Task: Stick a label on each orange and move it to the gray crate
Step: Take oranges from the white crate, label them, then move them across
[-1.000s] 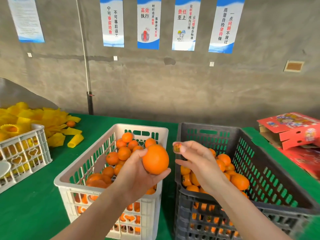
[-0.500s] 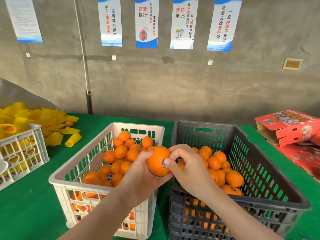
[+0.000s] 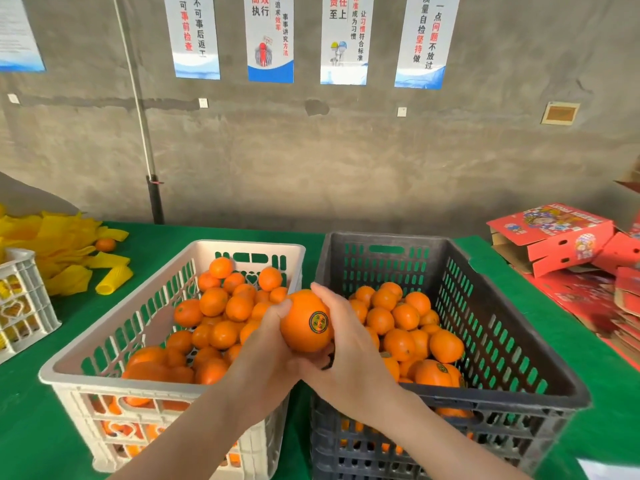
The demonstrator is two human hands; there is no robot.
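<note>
Straight ahead of me, a bare gray concrete wall point(image 3: 346, 161); four posters point(image 3: 270, 39) up at twelve o'clock, thin pipe point(image 3: 136, 98) at ten, green-covered table point(image 3: 24, 427) underneath.

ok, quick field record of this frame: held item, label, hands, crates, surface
held item: round orange fruit, above the adjoining crate rims
label: round dark sticker, on the fruit, facing the camera
left hand: grips the fruit from the left
right hand: grips it from the right
source: white slotted plastic crate, loose oranges heaped inside
target: gray slotted plastic crate, stickered orange visible inside
surface: green cloth-covered table
</note>
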